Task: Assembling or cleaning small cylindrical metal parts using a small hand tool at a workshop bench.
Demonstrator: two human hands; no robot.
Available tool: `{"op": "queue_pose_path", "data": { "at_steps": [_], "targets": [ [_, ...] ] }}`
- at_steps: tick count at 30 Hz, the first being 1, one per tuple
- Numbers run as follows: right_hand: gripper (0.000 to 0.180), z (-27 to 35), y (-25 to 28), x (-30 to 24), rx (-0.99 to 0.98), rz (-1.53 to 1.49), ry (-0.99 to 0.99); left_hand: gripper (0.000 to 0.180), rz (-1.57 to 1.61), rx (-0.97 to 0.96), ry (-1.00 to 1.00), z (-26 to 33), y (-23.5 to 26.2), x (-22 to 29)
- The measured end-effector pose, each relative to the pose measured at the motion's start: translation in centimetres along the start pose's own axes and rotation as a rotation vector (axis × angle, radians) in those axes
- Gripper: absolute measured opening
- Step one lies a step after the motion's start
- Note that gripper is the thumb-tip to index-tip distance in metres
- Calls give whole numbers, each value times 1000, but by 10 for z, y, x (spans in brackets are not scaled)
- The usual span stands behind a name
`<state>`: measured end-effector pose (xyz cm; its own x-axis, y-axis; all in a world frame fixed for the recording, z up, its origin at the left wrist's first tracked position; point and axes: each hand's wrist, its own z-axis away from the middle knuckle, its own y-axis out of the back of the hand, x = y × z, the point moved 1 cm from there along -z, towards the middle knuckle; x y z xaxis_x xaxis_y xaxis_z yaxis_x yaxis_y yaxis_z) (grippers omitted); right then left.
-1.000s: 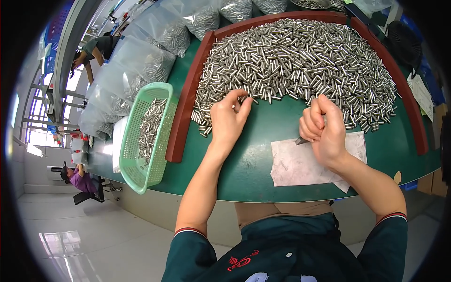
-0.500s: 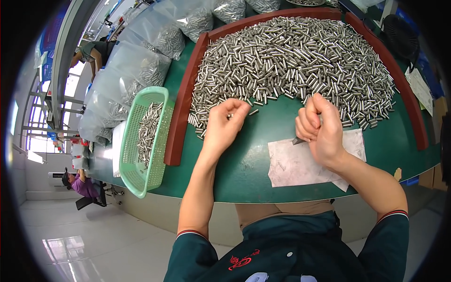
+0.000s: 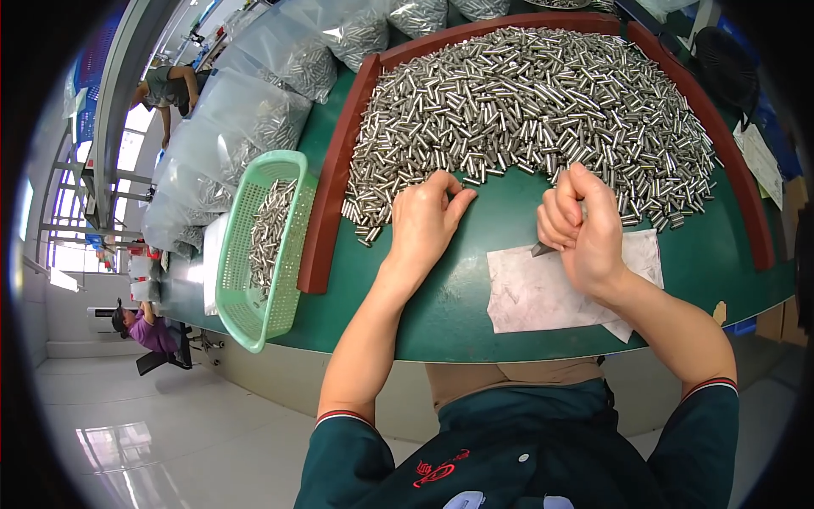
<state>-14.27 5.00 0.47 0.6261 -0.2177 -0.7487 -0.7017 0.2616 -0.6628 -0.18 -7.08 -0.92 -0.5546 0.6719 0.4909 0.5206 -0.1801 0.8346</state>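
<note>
A wide heap of short shiny metal pins (image 3: 526, 102) covers the far part of the green table (image 3: 441, 327). My left hand (image 3: 424, 222) rests at the heap's near edge, back upward. Its fingers curl down and its thumb points right; whatever they hold is hidden beneath. My right hand (image 3: 583, 225) is closed in a fist above a smudged white cloth (image 3: 534, 293). From the fist's left side sticks the dark pointed tip of a small tool (image 3: 541, 249); the rest is covered by the fingers.
Dark red wooden rails (image 3: 326, 208) border the heap. Left of them stands a green plastic basket (image 3: 295, 254) partly filled with pins. Clear bags (image 3: 254, 119) of pins line the table behind it. A black fan (image 3: 723, 64) is at the far right. Two people are at the left.
My left hand has moved slightly right and turned its back upward; a loose pin beside its fingertips is out of sight. My right hand stays nearly still.
</note>
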Motion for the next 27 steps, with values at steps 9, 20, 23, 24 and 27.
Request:
{"op": "queue_pose_path", "data": {
  "at_steps": [9, 20, 23, 24, 27],
  "targets": [
    [36, 0, 2, -1, -10, 10, 2, 13, 1510, -338, 582, 0, 14, -18],
    [38, -1, 3, -1, 5, 4, -10, 6, 1345, -347, 497, 3, 12, -11],
    [38, -1, 2, 0, -4, 13, -6, 4, 1056, -200, 428, 1, 16, -2],
    [39, -1, 2, 0, -3, 14, -4, 4, 799, -142, 311, 0, 17, -3],
    [39, -1, 1, -1, 0, 12, -3, 11, 333, -37, 39, 1, 10, -2]
  ]
}}
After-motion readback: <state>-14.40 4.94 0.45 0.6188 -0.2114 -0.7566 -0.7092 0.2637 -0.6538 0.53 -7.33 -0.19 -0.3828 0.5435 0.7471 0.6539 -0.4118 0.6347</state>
